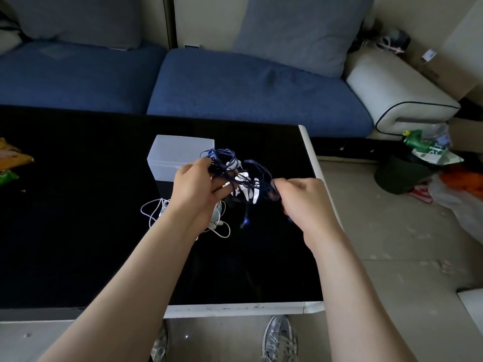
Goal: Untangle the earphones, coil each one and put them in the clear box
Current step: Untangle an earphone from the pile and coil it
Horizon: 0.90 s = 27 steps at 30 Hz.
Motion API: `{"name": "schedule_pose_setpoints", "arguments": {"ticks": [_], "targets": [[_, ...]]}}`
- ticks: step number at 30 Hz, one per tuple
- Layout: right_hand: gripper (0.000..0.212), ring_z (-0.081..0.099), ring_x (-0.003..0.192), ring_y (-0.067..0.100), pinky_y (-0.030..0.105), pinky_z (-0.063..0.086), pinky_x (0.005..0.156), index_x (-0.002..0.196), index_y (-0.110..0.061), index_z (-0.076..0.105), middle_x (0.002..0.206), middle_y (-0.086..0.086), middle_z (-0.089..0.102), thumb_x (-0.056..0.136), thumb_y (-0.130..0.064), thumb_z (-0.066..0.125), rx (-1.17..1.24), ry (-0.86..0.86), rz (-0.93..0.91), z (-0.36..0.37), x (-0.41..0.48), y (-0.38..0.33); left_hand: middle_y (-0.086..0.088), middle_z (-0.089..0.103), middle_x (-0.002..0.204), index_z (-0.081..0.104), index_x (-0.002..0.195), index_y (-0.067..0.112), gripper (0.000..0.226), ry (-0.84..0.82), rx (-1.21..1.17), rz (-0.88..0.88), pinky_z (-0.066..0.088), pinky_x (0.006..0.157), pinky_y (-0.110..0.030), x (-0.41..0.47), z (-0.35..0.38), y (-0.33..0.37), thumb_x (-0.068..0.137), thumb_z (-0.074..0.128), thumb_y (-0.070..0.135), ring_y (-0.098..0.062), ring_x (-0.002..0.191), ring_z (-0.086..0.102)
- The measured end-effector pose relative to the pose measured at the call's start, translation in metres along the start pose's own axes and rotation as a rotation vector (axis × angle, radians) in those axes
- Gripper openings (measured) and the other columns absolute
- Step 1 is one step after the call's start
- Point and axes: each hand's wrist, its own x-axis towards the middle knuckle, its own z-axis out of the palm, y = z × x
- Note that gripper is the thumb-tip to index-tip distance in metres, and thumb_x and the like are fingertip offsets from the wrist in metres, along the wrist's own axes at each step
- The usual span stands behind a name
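Up above the black table (78,231), both hands hold a dark blue earphone tangle (230,171); left hand (194,186) grips it with curled fingers; right hand (300,197) pinches a strand; white earphones (219,223) lie beneath, near the clear box (175,158)

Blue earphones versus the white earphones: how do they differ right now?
The blue earphones are dark and lifted above the table; the white earphones are pale and lie on it. The left hand and right hand both grip the blue earphones; neither holds the white earphones, which the left wrist partly hides. Shared: both are loose tangles, uncoiled, and neither is in the clear box.
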Motion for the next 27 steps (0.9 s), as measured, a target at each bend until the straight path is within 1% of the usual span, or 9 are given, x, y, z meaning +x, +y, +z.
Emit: {"name": "schedule_pose_setpoints", "arguments": {"ticks": [4, 6, 8, 12, 14, 18, 21, 24, 27], "targets": [[0.039, 0.073, 0.059, 0.017, 0.033, 0.052, 0.072, 0.075, -0.001, 0.061, 0.054, -0.002, 0.058, 0.099, -0.031, 0.060, 0.109, -0.008, 0.068, -0.001, 0.002, -0.006, -0.007, 0.078, 0.073, 0.057, 0.105, -0.001, 0.023, -0.005, -0.001, -0.009, 0.066, 0.080, -0.048, 0.002, 0.003, -0.003, 0.113, 0.041, 0.013, -0.031, 0.087, 0.080], [0.033, 0.078, 0.064, 0.025, 0.038, 0.061, 0.081, 0.079, -0.009, 0.055, 0.058, -0.003, 0.049, 0.104, -0.030, 0.059, 0.242, -0.070, 0.120, -0.001, 0.003, -0.010, -0.007, 0.078, 0.072, 0.054, 0.106, 0.001, 0.022, 0.011, -0.007, -0.007, 0.066, 0.077, -0.046, 0.004, 0.004, -0.005, 0.114, 0.040, 0.016, -0.030, 0.083, 0.080], [0.026, 0.077, 0.065, 0.030, 0.045, 0.066, 0.073, 0.087, -0.011, 0.058, 0.069, 0.000, 0.047, 0.106, -0.029, 0.054, 0.340, -0.129, 0.169, -0.002, 0.003, -0.011, -0.007, 0.078, 0.072, 0.052, 0.113, 0.001, 0.021, 0.021, -0.014, 0.004, 0.066, 0.073, -0.043, 0.006, 0.005, -0.006, 0.115, 0.040, 0.019, -0.029, 0.082, 0.080], [0.021, 0.070, 0.056, 0.020, 0.031, 0.057, 0.052, 0.102, -0.008, 0.069, 0.077, 0.004, 0.053, 0.102, -0.017, 0.050, 0.214, -0.146, 0.099, -0.006, 0.000, -0.010, -0.006, 0.079, 0.078, 0.052, 0.126, -0.006, 0.035, 0.031, 0.029, 0.009, 0.064, 0.063, -0.037, 0.007, 0.006, -0.009, 0.115, 0.038, 0.025, -0.024, 0.079, 0.079], [0.020, 0.071, 0.056, 0.018, 0.032, 0.060, 0.057, 0.101, -0.009, 0.074, 0.077, 0.005, 0.060, 0.100, -0.015, 0.054, 0.131, -0.141, 0.064, -0.006, 0.000, -0.007, -0.010, 0.078, 0.092, 0.051, 0.133, -0.007, 0.041, 0.039, 0.051, 0.011, 0.063, 0.062, -0.036, 0.008, 0.006, -0.010, 0.115, 0.038, 0.027, -0.025, 0.082, 0.078], [0.021, 0.074, 0.093, 0.020, 0.036, 0.056, 0.085, 0.093, -0.018, 0.080, 0.078, 0.002, 0.078, 0.095, -0.018, 0.060, -0.030, -0.140, 0.000, -0.006, 0.001, 0.000, -0.009, 0.077, 0.097, 0.048, 0.128, 0.005, 0.028, 0.019, 0.080, 0.031, 0.063, 0.064, -0.038, 0.006, 0.007, -0.009, 0.115, 0.040, 0.029, -0.026, 0.086, 0.079], [0.026, 0.073, 0.097, 0.010, 0.023, 0.049, 0.074, 0.114, -0.027, 0.073, 0.086, -0.005, 0.081, 0.097, -0.015, 0.058, -0.063, -0.249, -0.036, -0.005, -0.002, -0.002, -0.009, 0.078, 0.099, 0.046, 0.133, 0.004, 0.032, -0.042, 0.111, 0.057, 0.063, 0.062, -0.038, 0.001, 0.008, -0.006, 0.114, 0.041, 0.029, -0.027, 0.088, 0.080], [0.043, 0.078, 0.091, 0.015, 0.013, 0.050, 0.065, 0.133, -0.035, 0.060, 0.095, 0.002, 0.082, 0.097, -0.011, 0.060, 0.025, -0.413, -0.115, -0.003, -0.005, -0.005, -0.010, 0.080, 0.102, 0.046, 0.133, 0.005, 0.032, -0.111, 0.156, 0.087, 0.063, 0.065, -0.042, -0.003, 0.009, -0.004, 0.114, 0.044, 0.030, -0.030, 0.088, 0.079], [0.037, 0.078, 0.091, 0.015, 0.012, 0.052, 0.072, 0.130, -0.035, 0.065, 0.097, 0.002, 0.081, 0.098, -0.017, 0.069, 0.092, -0.456, -0.181, -0.001, -0.007, -0.007, -0.008, 0.080, 0.099, 0.046, 0.130, 0.008, 0.030, -0.181, 0.201, 0.117, 0.063, 0.063, -0.049, -0.006, 0.009, -0.003, 0.113, 0.047, 0.032, -0.034, 0.086, 0.078]]}}
